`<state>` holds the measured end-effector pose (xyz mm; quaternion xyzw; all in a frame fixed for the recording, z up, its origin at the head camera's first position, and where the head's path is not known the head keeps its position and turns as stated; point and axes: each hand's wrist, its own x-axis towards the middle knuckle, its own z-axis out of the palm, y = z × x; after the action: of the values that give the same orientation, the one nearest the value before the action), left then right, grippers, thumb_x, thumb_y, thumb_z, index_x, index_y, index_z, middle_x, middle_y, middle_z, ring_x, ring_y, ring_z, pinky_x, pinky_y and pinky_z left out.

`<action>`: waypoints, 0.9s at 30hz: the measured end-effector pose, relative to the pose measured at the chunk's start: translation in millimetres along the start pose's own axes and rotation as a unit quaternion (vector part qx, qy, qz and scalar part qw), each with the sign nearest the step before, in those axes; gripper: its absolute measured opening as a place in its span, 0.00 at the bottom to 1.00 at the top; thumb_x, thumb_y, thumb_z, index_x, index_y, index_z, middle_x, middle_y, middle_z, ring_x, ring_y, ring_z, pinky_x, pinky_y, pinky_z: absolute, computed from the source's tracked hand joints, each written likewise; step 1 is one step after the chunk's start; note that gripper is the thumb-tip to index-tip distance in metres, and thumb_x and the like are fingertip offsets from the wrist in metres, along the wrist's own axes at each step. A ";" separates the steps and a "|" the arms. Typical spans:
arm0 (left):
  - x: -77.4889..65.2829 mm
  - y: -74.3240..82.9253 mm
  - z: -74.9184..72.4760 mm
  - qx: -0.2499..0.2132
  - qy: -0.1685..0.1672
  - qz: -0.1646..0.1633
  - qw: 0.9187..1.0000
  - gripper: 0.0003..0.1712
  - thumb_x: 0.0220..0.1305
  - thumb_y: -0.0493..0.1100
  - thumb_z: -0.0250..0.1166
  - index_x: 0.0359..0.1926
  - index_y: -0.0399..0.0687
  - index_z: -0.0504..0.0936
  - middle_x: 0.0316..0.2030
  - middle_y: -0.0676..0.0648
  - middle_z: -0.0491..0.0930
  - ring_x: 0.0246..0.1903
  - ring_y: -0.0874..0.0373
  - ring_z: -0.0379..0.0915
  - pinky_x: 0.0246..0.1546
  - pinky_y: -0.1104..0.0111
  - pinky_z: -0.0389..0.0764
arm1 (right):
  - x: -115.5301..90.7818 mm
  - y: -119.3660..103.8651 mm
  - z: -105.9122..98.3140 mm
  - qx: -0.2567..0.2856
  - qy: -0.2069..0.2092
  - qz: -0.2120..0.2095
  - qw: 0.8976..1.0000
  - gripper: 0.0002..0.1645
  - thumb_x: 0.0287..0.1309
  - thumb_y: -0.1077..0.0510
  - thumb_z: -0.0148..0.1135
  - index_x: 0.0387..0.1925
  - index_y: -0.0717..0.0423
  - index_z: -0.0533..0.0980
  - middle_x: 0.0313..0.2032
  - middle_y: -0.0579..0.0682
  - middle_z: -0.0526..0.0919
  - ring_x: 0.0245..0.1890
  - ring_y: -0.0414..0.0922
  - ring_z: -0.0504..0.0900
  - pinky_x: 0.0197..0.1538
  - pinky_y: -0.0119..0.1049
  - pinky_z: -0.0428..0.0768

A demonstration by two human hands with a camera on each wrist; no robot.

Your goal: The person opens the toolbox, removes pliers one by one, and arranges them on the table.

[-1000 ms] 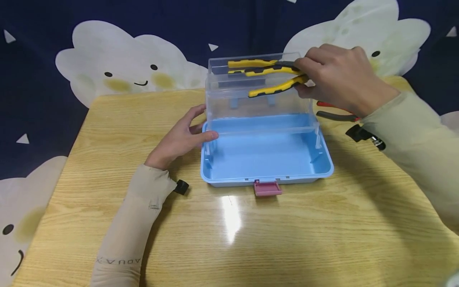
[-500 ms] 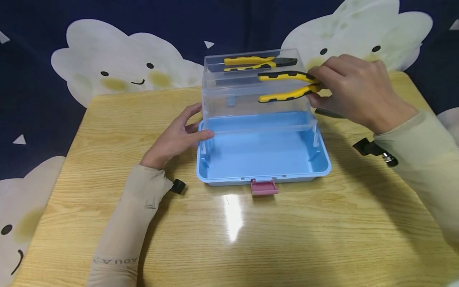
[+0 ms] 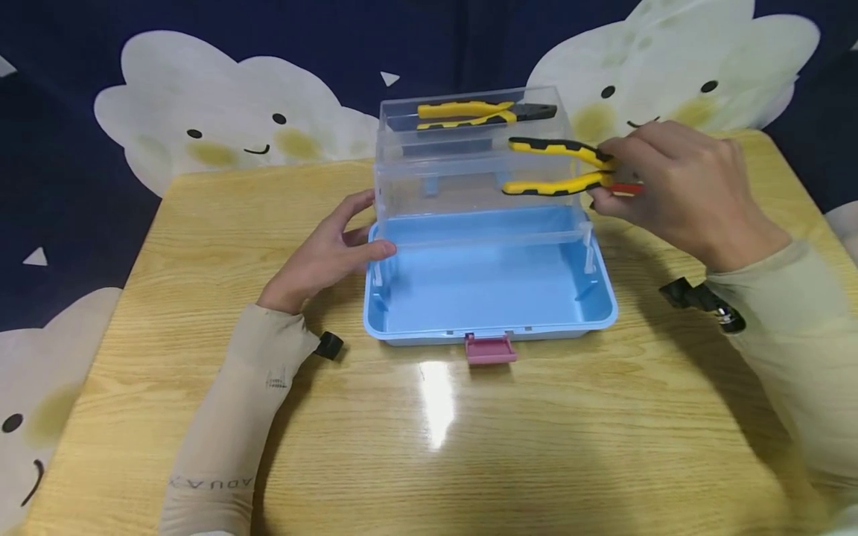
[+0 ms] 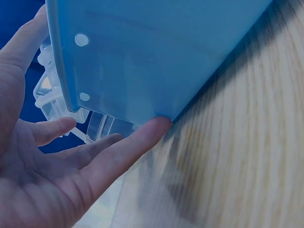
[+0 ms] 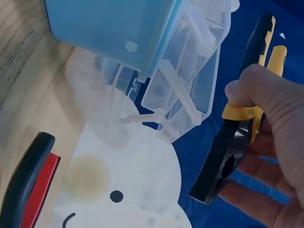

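Note:
A pair of yellow-and-black pliers (image 3: 556, 147) is pinched near the pivot in my right hand (image 3: 690, 190); the handles point left, and the dark jaws show in the right wrist view. Another pair of yellow-and-black pliers (image 3: 469, 113) lies in the top clear tray (image 3: 409, 156) of a blue toolbox (image 3: 489, 290). At the toolbox's left side is my left hand (image 3: 322, 249), thumb at the rim. The left wrist view shows its extended fingers (image 4: 128, 152) against the box's side wall.
On the table to the right lies a tool with red-and-black handles (image 5: 35, 185), partly behind my right hand in the head view. A pink latch (image 3: 491, 350) hangs at the toolbox's front. A dark cloud-print cloth (image 3: 322, 45) stands behind the wooden table (image 3: 375, 447).
My right hand has moved right and slightly down with one pair of pliers, away from the top tray. The other pair lies in that tray. The left hand keeps its place at the box.

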<state>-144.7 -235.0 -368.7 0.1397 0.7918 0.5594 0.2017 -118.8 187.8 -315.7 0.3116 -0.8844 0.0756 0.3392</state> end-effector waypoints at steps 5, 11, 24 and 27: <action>1.0 -1.0 -0.3 0.002 0.002 -0.001 1.000 0.50 0.65 0.51 0.73 0.80 0.66 0.54 0.83 0.57 0.47 0.79 0.50 0.59 0.65 0.47 0.81 | -6.4 -0.8 3.2 0.009 0.010 0.005 1.000 0.24 0.46 0.59 0.78 0.45 0.67 0.83 0.34 0.64 0.86 0.29 0.60 0.84 0.22 0.55 0.76; 1.5 -1.9 -0.8 0.006 0.003 -0.005 1.000 0.50 0.65 0.51 0.73 0.80 0.67 0.54 0.83 0.58 0.47 0.79 0.50 0.58 0.65 0.46 0.81 | -15.4 -1.8 3.2 0.007 0.002 -0.010 1.000 0.23 0.50 0.58 0.79 0.46 0.67 0.83 0.35 0.63 0.87 0.30 0.58 0.86 0.22 0.51 0.77; -0.8 3.4 1.5 0.004 0.003 -0.019 1.000 0.49 0.66 0.51 0.72 0.80 0.70 0.54 0.82 0.61 0.48 0.78 0.51 0.62 0.63 0.48 0.83 | -28.3 13.5 5.4 0.006 0.009 0.006 1.000 0.22 0.50 0.56 0.75 0.44 0.66 0.83 0.33 0.63 0.87 0.28 0.57 0.85 0.23 0.49 0.74; 0.2 2.2 1.7 0.007 0.004 -0.022 1.000 0.49 0.66 0.51 0.72 0.80 0.70 0.54 0.81 0.61 0.48 0.77 0.50 0.62 0.63 0.47 0.83 | -30.9 15.9 5.0 0.007 0.002 0.029 1.000 0.24 0.47 0.56 0.78 0.45 0.66 0.83 0.34 0.63 0.87 0.29 0.58 0.84 0.26 0.52 0.75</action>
<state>-144.1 -232.8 -367.1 0.1217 0.7992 0.5498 0.2101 -113.4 214.2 -338.3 0.2878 -0.8919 0.0928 0.3364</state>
